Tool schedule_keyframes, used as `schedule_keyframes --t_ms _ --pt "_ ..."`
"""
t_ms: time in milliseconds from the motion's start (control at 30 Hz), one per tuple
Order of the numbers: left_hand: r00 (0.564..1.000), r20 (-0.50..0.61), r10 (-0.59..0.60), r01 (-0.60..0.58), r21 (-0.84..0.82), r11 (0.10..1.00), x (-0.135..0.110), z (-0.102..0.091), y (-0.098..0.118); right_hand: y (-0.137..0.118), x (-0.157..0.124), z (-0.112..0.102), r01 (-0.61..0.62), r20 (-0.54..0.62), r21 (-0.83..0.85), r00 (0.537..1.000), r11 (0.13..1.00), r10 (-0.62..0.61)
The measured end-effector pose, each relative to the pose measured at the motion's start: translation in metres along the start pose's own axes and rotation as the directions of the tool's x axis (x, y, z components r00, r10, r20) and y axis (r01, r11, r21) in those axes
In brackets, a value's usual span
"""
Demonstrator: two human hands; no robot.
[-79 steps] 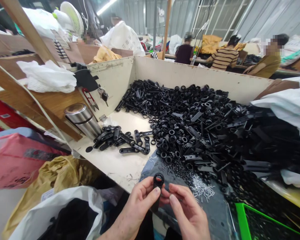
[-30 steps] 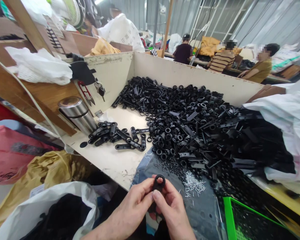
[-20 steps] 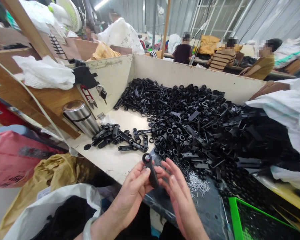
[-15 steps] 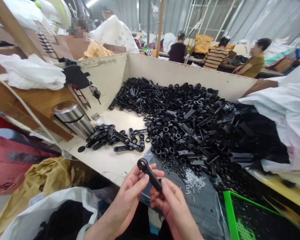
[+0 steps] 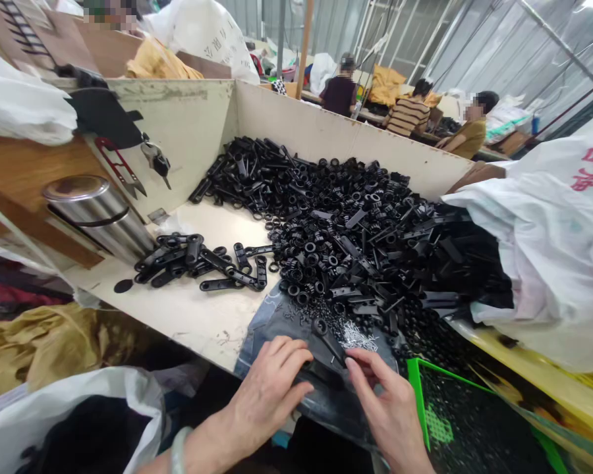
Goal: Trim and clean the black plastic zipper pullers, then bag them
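A black plastic lever with a ring at one end [image 5: 329, 342] is tilted over the dark mat, ring end pointing away. My right hand [image 5: 388, 398] pinches its near end between thumb and fingertips. A tiny silver pin [image 5: 332, 360] shows beside the lever. My left hand [image 5: 274, 378] is at the lever's left, its fingers curled toward the thumb around something dark that I cannot make out. Just beyond the hands lie a small pile of silver pins [image 5: 360, 337] and a scatter of tiny black pieces [image 5: 304, 315].
A large heap of black parts [image 5: 326, 217] fills the walled bench [image 5: 336, 128]. Joined black levers [image 5: 232, 270] lie at left by a steel flask [image 5: 99, 217]. Red snips [image 5: 118, 168] hang on the wall. A green-rimmed tray [image 5: 415, 395] and white sack [image 5: 548, 243] stand right. Several people work behind.
The lever has moved forward and right, out of my left hand's grasp; my right hand still has its end. My hands have parted, and the view has turned right.
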State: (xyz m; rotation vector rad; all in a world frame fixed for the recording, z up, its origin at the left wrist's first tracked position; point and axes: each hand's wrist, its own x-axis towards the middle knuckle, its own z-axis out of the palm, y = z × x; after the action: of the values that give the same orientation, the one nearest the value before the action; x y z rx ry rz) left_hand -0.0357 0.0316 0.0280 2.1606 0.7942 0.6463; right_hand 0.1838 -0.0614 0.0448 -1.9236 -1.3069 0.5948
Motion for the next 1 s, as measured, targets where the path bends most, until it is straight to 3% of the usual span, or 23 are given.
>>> schedule_keyframes --t_ms 133,267,433,667,833,1000 --pt "0.982 0.009 0.186 -0.185 0.177 0.967 0.007 0.012 -0.007 0.006 -0.007 0.009 0.069 -0.029 -0.070 0.997 0.995 -0.071" --pt "0.954 -0.011 0.299 -0.289 0.225 0.930 -0.010 0.004 -0.018 -0.003 -0.009 0.025 0.178 0.019 -0.113 0.984 0.978 -0.177" --pt "0.949 -0.099 0.299 -0.262 0.278 0.924 -0.026 -0.003 -0.024 -0.009 -0.004 0.041 0.307 0.074 -0.212 0.952 0.928 -0.298" --pt "0.953 -0.113 0.282 -0.245 0.264 0.933 -0.013 0.003 -0.018 0.010 -0.001 0.019 0.440 0.047 -0.362 0.889 0.822 -0.455" --pt "0.960 -0.146 0.237 -0.196 0.247 0.949 -0.015 0.002 -0.016 0.004 0.004 0.022 0.511 0.076 -0.427 0.842 0.746 -0.533" --pt "0.952 -0.185 0.244 -0.196 0.248 0.949 -0.016 -0.011 -0.017 -0.007 0.014 0.017 0.492 0.130 -0.449 0.862 0.746 -0.490"
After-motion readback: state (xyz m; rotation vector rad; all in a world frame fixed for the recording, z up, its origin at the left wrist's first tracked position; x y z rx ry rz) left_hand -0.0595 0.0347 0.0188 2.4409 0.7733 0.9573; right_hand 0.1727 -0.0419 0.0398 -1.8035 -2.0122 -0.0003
